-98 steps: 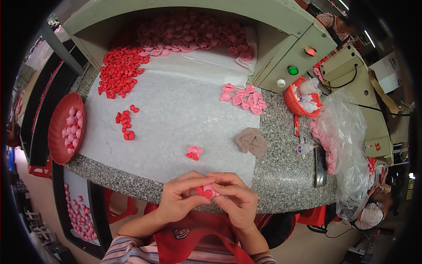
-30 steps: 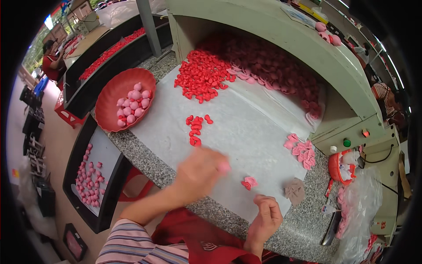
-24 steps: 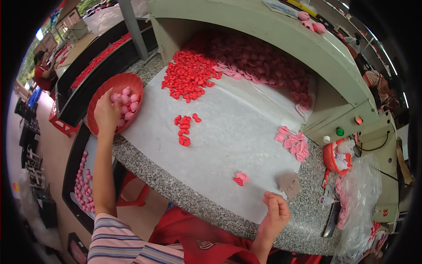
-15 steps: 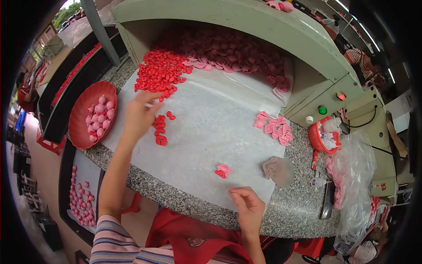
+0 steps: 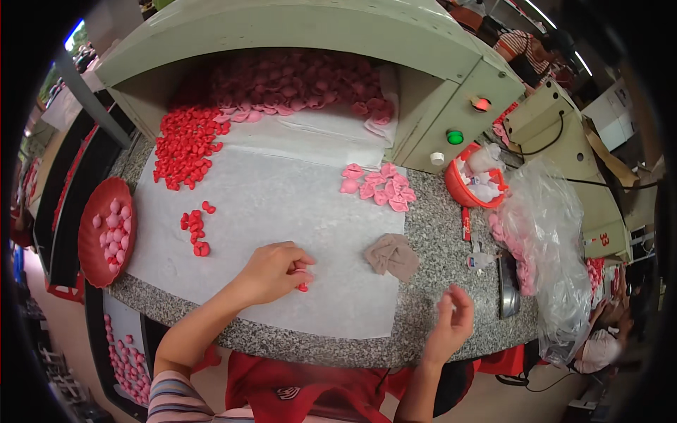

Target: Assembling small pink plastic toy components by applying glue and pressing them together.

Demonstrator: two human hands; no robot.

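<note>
My left hand (image 5: 271, 273) is low over the white sheet (image 5: 240, 289). Its thumb and fingers close on a small pink piece (image 5: 309, 273) that they partly cover. A red bit (image 5: 302, 287) shows just below the fingertips. Off the sheet, my right hand (image 5: 451, 323) hovers above the granite edge with loosely curled fingers, a gap between them and nothing visible inside. Nearest to it are a small white-capped bottle (image 5: 479, 261) and a dark phone (image 5: 508, 285). A crumpled grey-brown cloth (image 5: 392, 256) rests between the hands.
Red pieces (image 5: 185, 144) heap at the mouth of a pale green cabinet (image 5: 282, 35); pink ones fill its inside. Several red pieces (image 5: 196, 229) and pink cut-outs (image 5: 381, 187) lie on the sheet. A red bowl (image 5: 90, 233), an orange basket (image 5: 458, 187) and a plastic bag (image 5: 553, 240) stand around.
My left hand has come from the red heap to the small pink-and-red piece and closed on it. My right hand has moved right, off the sheet. The whole view has shifted.
</note>
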